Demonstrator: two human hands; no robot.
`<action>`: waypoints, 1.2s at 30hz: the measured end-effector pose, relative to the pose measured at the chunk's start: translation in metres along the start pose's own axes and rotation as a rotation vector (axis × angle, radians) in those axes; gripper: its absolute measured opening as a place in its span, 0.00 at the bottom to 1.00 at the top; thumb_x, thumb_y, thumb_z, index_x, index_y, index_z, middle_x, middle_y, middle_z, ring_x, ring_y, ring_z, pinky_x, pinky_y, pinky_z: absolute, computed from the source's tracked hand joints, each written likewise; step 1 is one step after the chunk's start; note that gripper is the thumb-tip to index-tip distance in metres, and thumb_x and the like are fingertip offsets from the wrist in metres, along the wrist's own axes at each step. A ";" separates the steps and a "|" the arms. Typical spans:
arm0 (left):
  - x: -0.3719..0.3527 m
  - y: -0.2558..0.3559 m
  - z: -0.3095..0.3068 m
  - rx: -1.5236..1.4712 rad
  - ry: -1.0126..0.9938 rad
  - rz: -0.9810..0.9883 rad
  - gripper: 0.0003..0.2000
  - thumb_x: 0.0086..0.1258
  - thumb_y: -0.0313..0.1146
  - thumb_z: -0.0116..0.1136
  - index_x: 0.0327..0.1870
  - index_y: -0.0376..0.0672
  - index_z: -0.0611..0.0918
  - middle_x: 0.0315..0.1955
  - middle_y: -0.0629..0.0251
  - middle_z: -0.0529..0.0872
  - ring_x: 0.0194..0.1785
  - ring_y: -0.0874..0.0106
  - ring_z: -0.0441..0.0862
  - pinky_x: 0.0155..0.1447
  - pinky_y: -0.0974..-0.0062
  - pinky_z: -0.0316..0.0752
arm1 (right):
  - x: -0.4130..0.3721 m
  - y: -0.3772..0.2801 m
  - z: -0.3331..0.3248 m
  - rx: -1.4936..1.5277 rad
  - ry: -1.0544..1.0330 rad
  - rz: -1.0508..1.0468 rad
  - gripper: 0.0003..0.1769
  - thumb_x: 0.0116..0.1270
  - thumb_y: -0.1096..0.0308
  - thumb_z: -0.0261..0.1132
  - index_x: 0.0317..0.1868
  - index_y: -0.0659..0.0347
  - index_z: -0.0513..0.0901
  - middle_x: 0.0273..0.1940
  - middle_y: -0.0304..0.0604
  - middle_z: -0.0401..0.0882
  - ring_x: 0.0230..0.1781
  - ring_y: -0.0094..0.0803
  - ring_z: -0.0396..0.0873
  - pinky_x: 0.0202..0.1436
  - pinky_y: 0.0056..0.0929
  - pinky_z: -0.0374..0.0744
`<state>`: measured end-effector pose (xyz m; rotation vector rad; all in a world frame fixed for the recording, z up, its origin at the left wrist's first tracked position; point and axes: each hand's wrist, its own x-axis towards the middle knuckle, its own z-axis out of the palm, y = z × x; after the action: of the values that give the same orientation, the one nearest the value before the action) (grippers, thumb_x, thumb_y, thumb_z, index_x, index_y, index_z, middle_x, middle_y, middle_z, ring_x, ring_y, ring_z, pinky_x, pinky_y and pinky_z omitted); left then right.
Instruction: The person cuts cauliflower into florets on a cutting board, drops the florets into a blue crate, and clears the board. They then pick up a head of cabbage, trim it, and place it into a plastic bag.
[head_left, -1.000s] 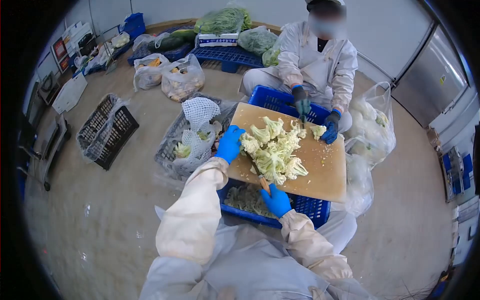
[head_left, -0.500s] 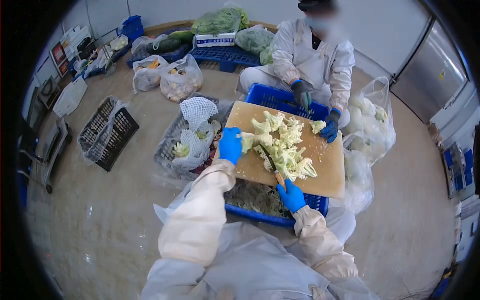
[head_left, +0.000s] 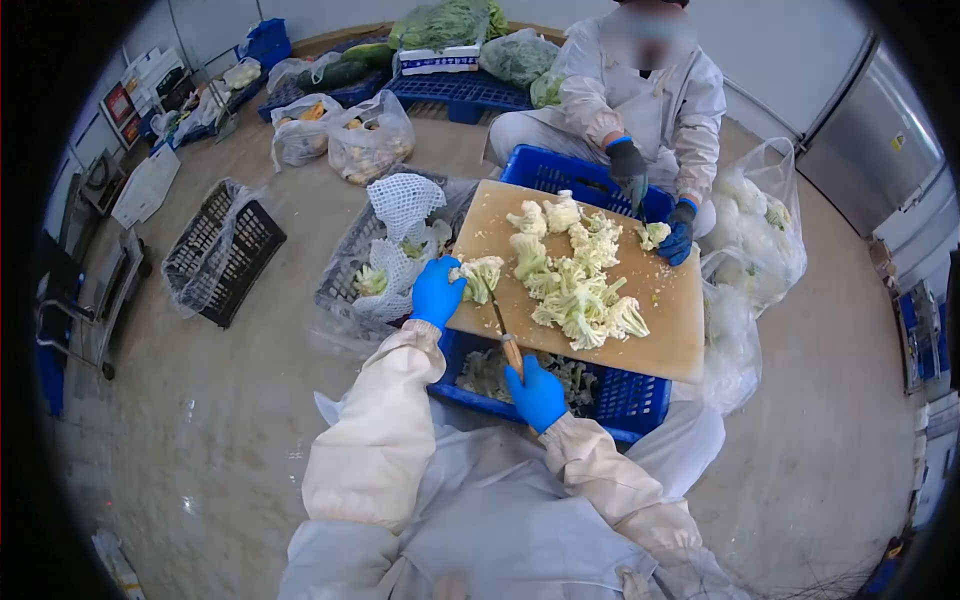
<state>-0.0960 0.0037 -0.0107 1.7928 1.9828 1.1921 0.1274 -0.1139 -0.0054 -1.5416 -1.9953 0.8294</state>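
My left hand point(head_left: 438, 292), in a blue glove, grips a cauliflower piece point(head_left: 479, 277) over the left edge of the cutting board point(head_left: 660, 320). In my right hand point(head_left: 538, 393), also gloved, is the wooden handle of a knife point(head_left: 511, 352). Its dark blade points up and left and meets the held piece. Several cut cauliflower florets point(head_left: 580, 290) lie on the middle of the board. The board rests across a blue crate point(head_left: 630, 405), with trimmings visible inside below it.
Opposite, a co-worker's dark-gloved hand point(head_left: 677, 232) holds a floret at the board's far right. Left of the board stands a crate with netting point(head_left: 405, 208); farther left, a black crate point(head_left: 225, 255). Bags of cauliflower point(head_left: 760, 240) stand at right.
The knife and my right hand have moved left, bringing the blade to the held piece. My left hand has shifted slightly left. The view has shifted, and more florets lie apart from the pile's top.
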 end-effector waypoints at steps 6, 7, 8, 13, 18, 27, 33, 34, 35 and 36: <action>-0.005 0.001 0.000 -0.020 0.029 0.060 0.16 0.52 0.34 0.63 0.44 0.49 0.81 0.34 0.56 0.80 0.38 0.57 0.80 0.42 0.64 0.74 | 0.004 -0.015 0.004 -0.059 0.043 0.027 0.17 0.65 0.55 0.56 0.35 0.64 0.68 0.21 0.60 0.75 0.23 0.57 0.75 0.25 0.51 0.71; -0.005 0.001 0.001 -0.023 0.029 0.059 0.16 0.52 0.34 0.63 0.44 0.49 0.81 0.34 0.56 0.80 0.38 0.57 0.80 0.42 0.64 0.74 | 0.007 -0.016 0.005 -0.069 0.041 0.040 0.18 0.65 0.55 0.56 0.35 0.64 0.68 0.21 0.60 0.75 0.23 0.58 0.75 0.25 0.51 0.72; -0.005 0.002 0.002 -0.022 -0.002 0.069 0.16 0.52 0.35 0.63 0.44 0.48 0.80 0.33 0.56 0.80 0.38 0.57 0.80 0.42 0.64 0.74 | 0.012 -0.018 0.006 -0.079 0.039 0.051 0.18 0.65 0.55 0.56 0.35 0.65 0.68 0.21 0.61 0.75 0.23 0.58 0.75 0.25 0.51 0.72; -0.009 0.004 0.007 0.001 -0.034 0.063 0.14 0.53 0.35 0.62 0.42 0.48 0.80 0.34 0.54 0.78 0.38 0.53 0.78 0.41 0.59 0.73 | 0.046 -0.019 0.024 -0.072 0.019 0.085 0.19 0.65 0.55 0.55 0.36 0.67 0.68 0.23 0.61 0.76 0.25 0.58 0.77 0.27 0.51 0.74; -0.011 0.010 0.004 0.086 -0.002 0.027 0.12 0.51 0.34 0.63 0.38 0.47 0.80 0.33 0.56 0.78 0.36 0.53 0.78 0.40 0.58 0.72 | -0.033 -0.003 0.021 -0.025 -0.136 0.214 0.20 0.66 0.55 0.54 0.37 0.67 0.67 0.24 0.61 0.77 0.24 0.57 0.77 0.27 0.51 0.75; -0.003 -0.039 0.004 -0.288 -0.110 -0.020 0.14 0.47 0.25 0.64 0.37 0.43 0.81 0.29 0.62 0.81 0.33 0.70 0.78 0.38 0.74 0.72 | -0.016 0.015 0.001 0.277 -0.068 0.162 0.17 0.65 0.56 0.57 0.35 0.64 0.67 0.22 0.60 0.75 0.24 0.59 0.75 0.25 0.50 0.70; -0.011 -0.054 0.008 -0.377 -0.073 -0.009 0.14 0.47 0.21 0.62 0.38 0.42 0.81 0.29 0.64 0.81 0.32 0.71 0.77 0.37 0.74 0.73 | -0.008 0.003 0.000 0.240 -0.128 0.111 0.18 0.65 0.55 0.56 0.35 0.63 0.67 0.24 0.60 0.76 0.25 0.58 0.75 0.26 0.51 0.71; -0.010 -0.055 0.008 -0.375 -0.075 -0.008 0.14 0.47 0.21 0.62 0.38 0.42 0.81 0.29 0.64 0.81 0.32 0.71 0.77 0.37 0.74 0.73 | -0.008 0.004 0.001 0.243 -0.127 0.112 0.18 0.65 0.55 0.56 0.35 0.63 0.67 0.24 0.60 0.76 0.25 0.58 0.75 0.26 0.51 0.71; -0.010 -0.055 0.007 -0.362 -0.078 0.005 0.14 0.47 0.21 0.62 0.38 0.42 0.81 0.29 0.64 0.81 0.32 0.72 0.77 0.37 0.74 0.73 | -0.009 0.005 0.001 0.194 -0.124 0.083 0.18 0.65 0.54 0.56 0.35 0.63 0.67 0.23 0.60 0.76 0.24 0.58 0.76 0.26 0.51 0.71; -0.009 -0.055 0.007 -0.349 -0.082 0.017 0.14 0.47 0.20 0.62 0.38 0.43 0.81 0.29 0.64 0.81 0.32 0.72 0.77 0.37 0.75 0.73 | -0.010 0.003 -0.001 0.145 -0.121 0.054 0.18 0.65 0.54 0.56 0.35 0.62 0.67 0.23 0.60 0.76 0.24 0.58 0.76 0.26 0.51 0.71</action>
<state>-0.1297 0.0019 -0.0560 1.6540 1.5998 1.3484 0.1321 -0.1228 -0.0069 -1.5007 -1.9368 1.0879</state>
